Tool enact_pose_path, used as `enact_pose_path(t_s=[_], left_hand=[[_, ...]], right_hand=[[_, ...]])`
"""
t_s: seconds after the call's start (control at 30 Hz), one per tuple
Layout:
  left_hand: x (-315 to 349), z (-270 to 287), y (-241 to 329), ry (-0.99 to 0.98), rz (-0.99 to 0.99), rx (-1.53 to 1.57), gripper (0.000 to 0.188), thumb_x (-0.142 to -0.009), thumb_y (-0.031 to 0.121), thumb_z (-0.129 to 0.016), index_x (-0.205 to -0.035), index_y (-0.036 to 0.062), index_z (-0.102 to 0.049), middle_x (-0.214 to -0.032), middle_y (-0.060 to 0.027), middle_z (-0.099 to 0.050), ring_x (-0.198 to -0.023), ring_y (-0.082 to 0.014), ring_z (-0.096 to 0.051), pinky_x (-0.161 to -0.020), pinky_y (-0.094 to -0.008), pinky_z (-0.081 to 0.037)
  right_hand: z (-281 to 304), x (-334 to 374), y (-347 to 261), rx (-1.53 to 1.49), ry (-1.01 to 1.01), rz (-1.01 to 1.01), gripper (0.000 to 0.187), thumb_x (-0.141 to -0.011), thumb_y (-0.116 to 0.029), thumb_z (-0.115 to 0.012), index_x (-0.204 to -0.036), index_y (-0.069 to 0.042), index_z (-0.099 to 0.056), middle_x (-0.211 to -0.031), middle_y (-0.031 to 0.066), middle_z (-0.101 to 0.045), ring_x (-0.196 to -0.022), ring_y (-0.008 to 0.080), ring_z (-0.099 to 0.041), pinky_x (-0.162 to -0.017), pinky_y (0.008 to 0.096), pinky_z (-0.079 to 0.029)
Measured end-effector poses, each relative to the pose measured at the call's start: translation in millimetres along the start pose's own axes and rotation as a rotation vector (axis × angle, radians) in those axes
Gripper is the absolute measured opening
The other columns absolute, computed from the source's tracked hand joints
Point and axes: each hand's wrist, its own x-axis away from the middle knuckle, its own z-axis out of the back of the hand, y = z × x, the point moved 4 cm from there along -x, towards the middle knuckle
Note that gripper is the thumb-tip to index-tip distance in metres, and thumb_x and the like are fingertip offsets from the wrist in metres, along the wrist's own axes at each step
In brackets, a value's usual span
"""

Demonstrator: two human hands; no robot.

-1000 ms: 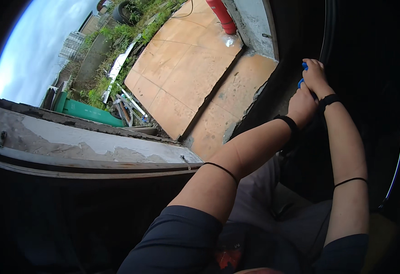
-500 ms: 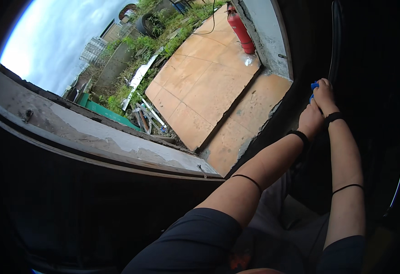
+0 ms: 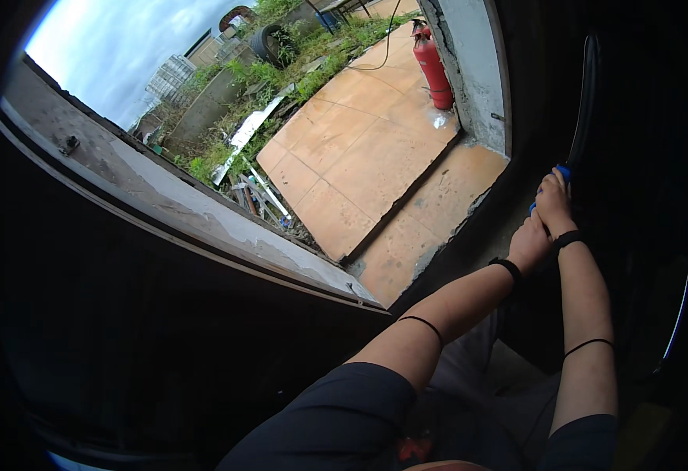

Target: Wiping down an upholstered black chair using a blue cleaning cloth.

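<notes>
together, left hand [image 3: 529,245] curled, right hand [image 3: 553,202] beyond

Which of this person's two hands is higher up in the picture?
The right hand, curled around a blue object that shows just above its fingers. The left hand sits lower and a little further left.

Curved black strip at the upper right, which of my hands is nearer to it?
Right: your right hand is just below the lower end of the curved black strip in this view; your left hand sits lower and further left.
</notes>
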Motion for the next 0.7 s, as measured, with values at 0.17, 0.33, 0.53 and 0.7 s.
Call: enact_pose_path(t_s=[0.17, 0.33, 0.53, 0.7], left_hand=[[-4.9, 5.1, -2.9, 0.015, 0.006, 0.006, 0.066, -0.089, 0.042, -0.061, -0.129, -0.0060, -0.039, -0.107, -0.0285, -0.062, -0.093, -0.0440, -0.064, -0.080, -0.0490, -0.053], [-7.4, 9.0, 2.8, 0.058, -0.016, -0.001, 0.085, -0.086, 0.034, -0.064, -0.146, -0.0087, -0.023, -0.118, -0.0293, -0.057, -0.103, -0.0431, -0.060, -0.089, -0.0468, -0.051], [-14.0, 7.2, 9.9, -0.007, -0.006, 0.097, 0.085, -0.087, 0.022, -0.065, -0.154, 0.0057, -0.016, -0.151, -0.0319, -0.028, -0.129, -0.0485, -0.043, -0.105, -0.0496, -0.042], [-21.3, 4.6, 12.9, 0.051, -0.090, 0.018, 0.079, -0.088, 0.021, -0.061, -0.152, 0.0010, -0.020, -0.154, -0.0279, -0.025, -0.135, -0.0446, -0.038, -0.107, -0.0465, -0.041]], right_hand=[[17.1, 1.4, -15.8, -0.043, -0.052, -0.043, 0.032, -0.086, -0.004, -0.056, -0.116, -0.002, -0.066, -0.145, 0.0087, -0.048, -0.144, 0.0260, -0.029, -0.119, 0.0474, -0.023], [25.9, -15.4, -12.1, -0.009, -0.107, -0.095, 0.046, -0.086, -0.005, -0.053, -0.132, 0.000, -0.055, -0.155, 0.0119, -0.035, -0.147, 0.0298, -0.022, -0.121, 0.0387, -0.022], [20.3, -44.5, 9.3, 0.004, -0.079, -0.120, 0.038, -0.088, -0.006, -0.055, -0.126, -0.002, -0.058, -0.144, 0.0112, -0.045, -0.138, 0.0285, -0.035, -0.117, 0.0382, -0.030], [6.6, -56.9, 21.3, -0.037, 0.009, -0.121, 0.017, -0.085, -0.003, -0.057, -0.100, -0.001, -0.065, -0.118, 0.0121, -0.059, -0.123, 0.0301, -0.048, -0.106, 0.0389, -0.041]])
